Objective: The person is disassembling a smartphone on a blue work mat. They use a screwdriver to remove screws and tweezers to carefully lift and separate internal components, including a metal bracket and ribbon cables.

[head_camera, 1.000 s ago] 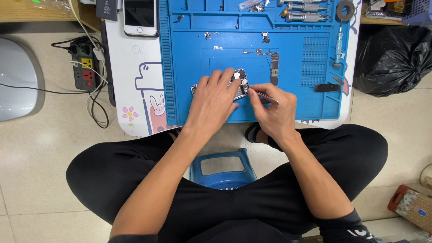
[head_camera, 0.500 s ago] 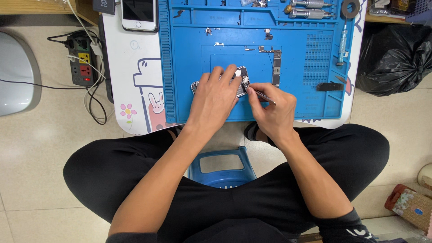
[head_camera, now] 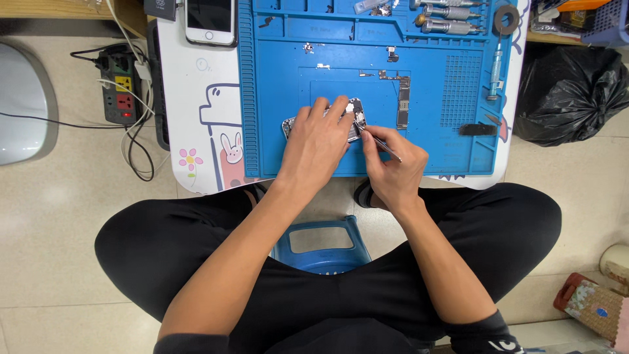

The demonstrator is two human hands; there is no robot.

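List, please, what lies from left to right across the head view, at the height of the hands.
Power strip → left hand on the opened phone → right hand holding tweezers → black bag.

Left hand [head_camera: 318, 141] covers most of the opened phone [head_camera: 357, 111], so its insides are hard to make out. The screws [head_camera: 306, 46] on the blue mat [head_camera: 275, 98] are too tiny to tell apart, and the white phone [head_camera: 209, 19] is cut off at the top edge.
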